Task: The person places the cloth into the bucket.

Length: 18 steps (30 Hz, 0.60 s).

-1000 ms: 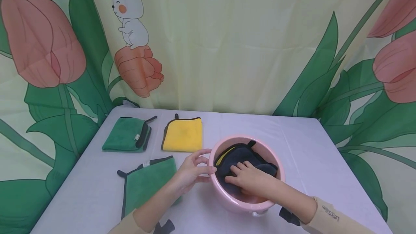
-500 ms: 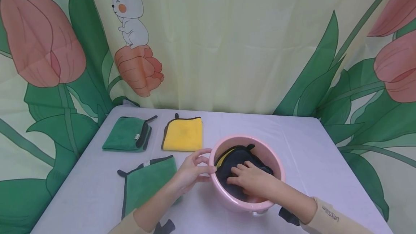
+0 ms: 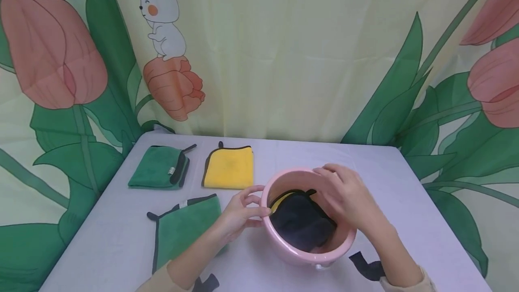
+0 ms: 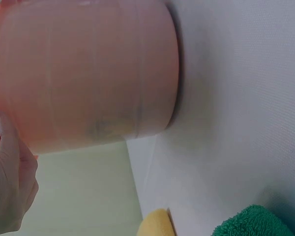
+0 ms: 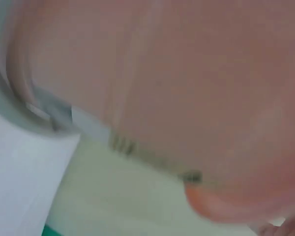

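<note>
A pink plastic basin stands on the white table and serves as the landmark. Inside it lies a dark grey cloth with a yellow edge showing at its left. The left hand grips the basin's left rim, fingers curled over the lip. The right hand hovers above the basin's far right rim, fingers loosely extended, holding nothing. Left of the basin lies a green cloth; behind it, a folded yellow cloth and a folded green cloth.
</note>
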Available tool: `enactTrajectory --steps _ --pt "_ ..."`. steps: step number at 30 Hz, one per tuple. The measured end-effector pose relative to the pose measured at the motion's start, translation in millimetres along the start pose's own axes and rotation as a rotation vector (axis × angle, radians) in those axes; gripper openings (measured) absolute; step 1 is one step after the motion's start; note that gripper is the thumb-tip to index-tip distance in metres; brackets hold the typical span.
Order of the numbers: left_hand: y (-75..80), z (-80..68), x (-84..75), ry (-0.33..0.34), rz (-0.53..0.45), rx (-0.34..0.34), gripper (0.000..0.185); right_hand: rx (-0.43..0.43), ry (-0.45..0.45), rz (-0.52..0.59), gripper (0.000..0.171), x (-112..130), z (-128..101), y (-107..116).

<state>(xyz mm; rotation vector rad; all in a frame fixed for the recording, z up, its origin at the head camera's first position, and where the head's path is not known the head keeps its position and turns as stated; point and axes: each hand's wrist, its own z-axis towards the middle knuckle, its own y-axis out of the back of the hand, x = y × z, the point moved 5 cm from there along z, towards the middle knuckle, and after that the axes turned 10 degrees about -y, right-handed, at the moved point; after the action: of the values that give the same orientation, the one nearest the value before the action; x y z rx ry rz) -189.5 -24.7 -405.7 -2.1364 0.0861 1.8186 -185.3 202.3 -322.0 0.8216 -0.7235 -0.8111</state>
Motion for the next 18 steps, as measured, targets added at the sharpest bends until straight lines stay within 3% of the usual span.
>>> enactTrajectory --steps 4,7,12,18 --pt "0.3 0.2 0.7 0.001 0.0 0.003 0.063 -0.124 -0.23 0.076 0.065 -27.4 -11.0 20.6" --pt "0.8 0.3 0.9 0.0 0.002 0.002 0.063 -0.116 -0.413 0.154 0.067 -44.0 -23.6 25.6" --pt "1.0 0.3 0.4 -0.002 0.002 0.004 0.063 0.018 -0.686 0.305 0.064 -64.1 -45.7 20.8" --pt "0.9 0.7 0.7 0.001 0.003 0.002 0.064 0.242 -0.883 0.502 0.065 -75.0 -66.7 3.5"
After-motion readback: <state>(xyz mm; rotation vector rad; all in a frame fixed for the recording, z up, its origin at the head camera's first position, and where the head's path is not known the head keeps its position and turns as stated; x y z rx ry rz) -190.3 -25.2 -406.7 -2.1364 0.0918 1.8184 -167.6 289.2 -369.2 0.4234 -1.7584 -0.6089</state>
